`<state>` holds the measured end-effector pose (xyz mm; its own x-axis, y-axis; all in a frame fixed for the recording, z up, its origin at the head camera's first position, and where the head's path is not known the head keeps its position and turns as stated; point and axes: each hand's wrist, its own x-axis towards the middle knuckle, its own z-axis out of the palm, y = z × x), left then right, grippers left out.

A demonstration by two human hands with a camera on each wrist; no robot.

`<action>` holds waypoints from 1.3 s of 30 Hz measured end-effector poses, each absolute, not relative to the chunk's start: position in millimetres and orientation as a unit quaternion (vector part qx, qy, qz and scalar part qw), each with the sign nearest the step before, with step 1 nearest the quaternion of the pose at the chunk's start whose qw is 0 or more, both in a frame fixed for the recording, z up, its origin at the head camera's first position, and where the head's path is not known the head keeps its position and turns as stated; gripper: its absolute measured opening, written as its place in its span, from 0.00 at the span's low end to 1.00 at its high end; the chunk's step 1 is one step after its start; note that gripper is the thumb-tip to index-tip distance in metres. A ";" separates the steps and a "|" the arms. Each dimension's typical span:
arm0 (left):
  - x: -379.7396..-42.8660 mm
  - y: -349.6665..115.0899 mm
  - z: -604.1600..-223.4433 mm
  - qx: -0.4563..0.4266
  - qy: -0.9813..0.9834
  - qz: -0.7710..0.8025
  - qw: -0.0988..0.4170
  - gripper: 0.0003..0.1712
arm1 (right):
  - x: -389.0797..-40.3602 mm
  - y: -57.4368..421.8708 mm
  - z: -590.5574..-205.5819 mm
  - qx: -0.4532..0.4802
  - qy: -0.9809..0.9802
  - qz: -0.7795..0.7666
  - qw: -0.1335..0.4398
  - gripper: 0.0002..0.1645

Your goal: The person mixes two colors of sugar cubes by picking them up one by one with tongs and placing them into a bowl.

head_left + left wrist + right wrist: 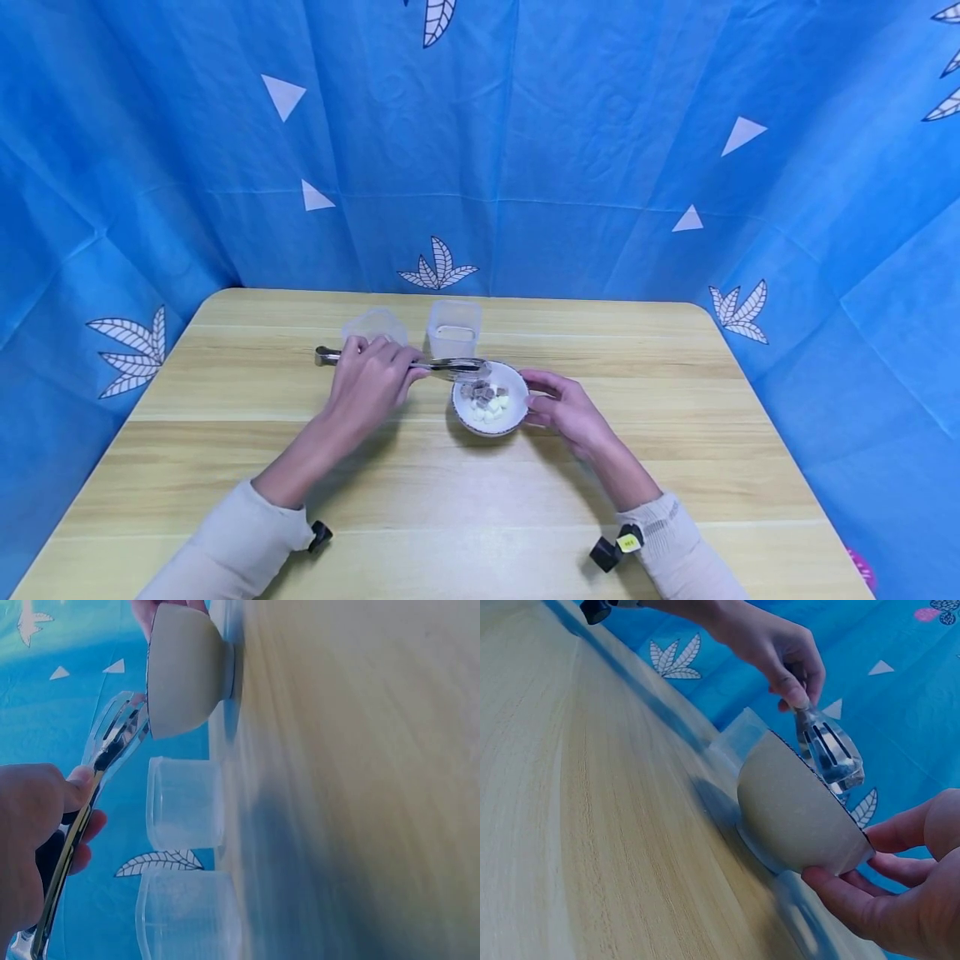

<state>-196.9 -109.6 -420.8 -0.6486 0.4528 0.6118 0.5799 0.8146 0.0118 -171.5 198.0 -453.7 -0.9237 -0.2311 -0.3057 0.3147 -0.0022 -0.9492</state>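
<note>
My left hand [373, 377] grips metal tongs [453, 366] with slotted heads. Their heads hang over the far left rim of a white bowl [516, 392]; whether anything is between them I cannot tell. Inside the bowl lie brown cubes [480, 391] and white cubes [492, 408]. My right hand [567, 414] holds the bowl at its right side, thumb and fingers against the wall and rim in the right wrist view. From the left wrist view, the bowl's foot [228, 671] appears to be on the table.
Behind the bowl stands a clear plastic container [454, 343]. A second clear container [375, 323] is left of it, partly hidden by my left hand. The wooden table [480, 517] ends at a blue patterned curtain [495, 150] at the back and sides.
</note>
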 end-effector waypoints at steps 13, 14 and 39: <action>-191.3 -103.4 -422.0 -0.303 -0.902 -0.082 0.295 0.17 | -171.7 198.6 -452.3 0.027 0.681 -0.705 0.195 0.30; -191.2 -103.3 -422.1 -0.303 -0.902 -0.082 0.295 0.17 | -171.7 198.7 -452.3 0.026 0.681 -0.705 0.196 0.30; -176.6 -129.8 -419.4 -0.281 -0.936 -0.100 0.190 0.27 | -173.8 200.5 -456.3 0.020 0.680 -0.705 0.201 0.32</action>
